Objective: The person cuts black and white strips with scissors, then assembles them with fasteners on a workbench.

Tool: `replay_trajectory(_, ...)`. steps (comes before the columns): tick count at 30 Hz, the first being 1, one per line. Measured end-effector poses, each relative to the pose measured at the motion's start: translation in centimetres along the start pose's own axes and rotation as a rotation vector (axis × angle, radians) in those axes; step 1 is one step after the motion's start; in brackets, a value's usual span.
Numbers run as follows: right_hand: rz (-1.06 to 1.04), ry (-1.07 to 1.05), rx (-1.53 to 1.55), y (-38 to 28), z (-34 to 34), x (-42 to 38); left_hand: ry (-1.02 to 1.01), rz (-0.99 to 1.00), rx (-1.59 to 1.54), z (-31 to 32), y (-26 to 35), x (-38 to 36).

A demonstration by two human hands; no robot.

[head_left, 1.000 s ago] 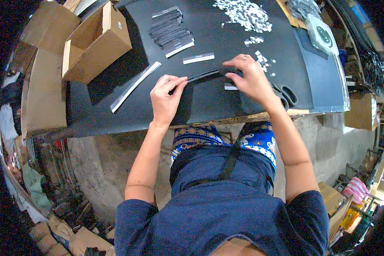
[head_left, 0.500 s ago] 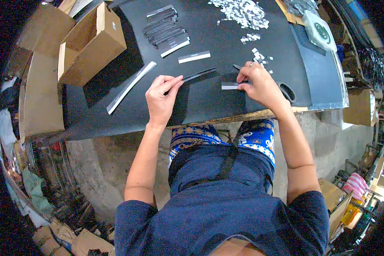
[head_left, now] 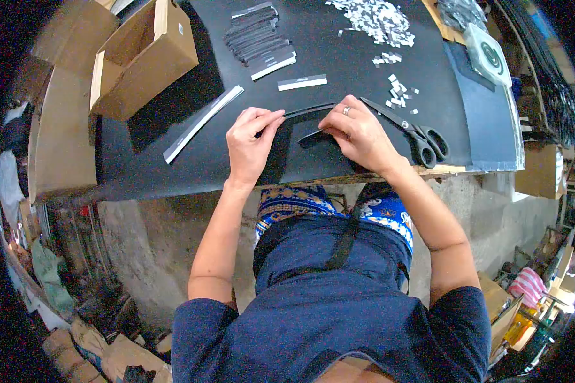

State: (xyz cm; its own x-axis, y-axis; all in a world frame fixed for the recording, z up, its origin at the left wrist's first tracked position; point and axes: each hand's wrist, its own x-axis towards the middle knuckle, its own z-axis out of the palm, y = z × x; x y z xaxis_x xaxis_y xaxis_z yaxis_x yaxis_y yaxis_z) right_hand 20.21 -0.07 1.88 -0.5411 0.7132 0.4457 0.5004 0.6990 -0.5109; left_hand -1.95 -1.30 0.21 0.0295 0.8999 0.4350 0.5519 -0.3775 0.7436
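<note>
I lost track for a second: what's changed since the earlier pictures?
The right hand moved left, toward the left hand, apparently bringing the short strip it had taken hold of, now showing dark. The scissors are uncovered. The left hand still pinches the thin dark strip; the cardboard box stays put.

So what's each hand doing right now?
Left hand: closed, pinching a thin dark strip.
Right hand: closed on a short dark piece by the strip's far end.
</note>
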Motion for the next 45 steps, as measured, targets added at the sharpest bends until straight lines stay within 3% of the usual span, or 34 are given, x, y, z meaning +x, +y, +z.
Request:
replay_trajectory(9, 0.081, 0.084, 0.034, 0.8, 0.5, -0.4, -0.023, -0.04, -0.005, -0.1, 0.1, 0.1)
replay_trajectory(19, -0.004, 0.081, -0.023, 0.1, 1.8, 2.1, -0.02, -0.001, -0.002, 0.0, -0.3, 0.1)
replay_trajectory(33, 0.06, 0.168, -0.159, -0.2, 1.5, 2.7, 0.014, 0.014, -0.039, 0.1, -0.4, 0.1)
replay_trajectory(45, 0.068, 0.178, -0.095, 0.6, 2.2, 2.5, 0.009, -0.004, -0.054, 0.1, -0.2, 0.1)
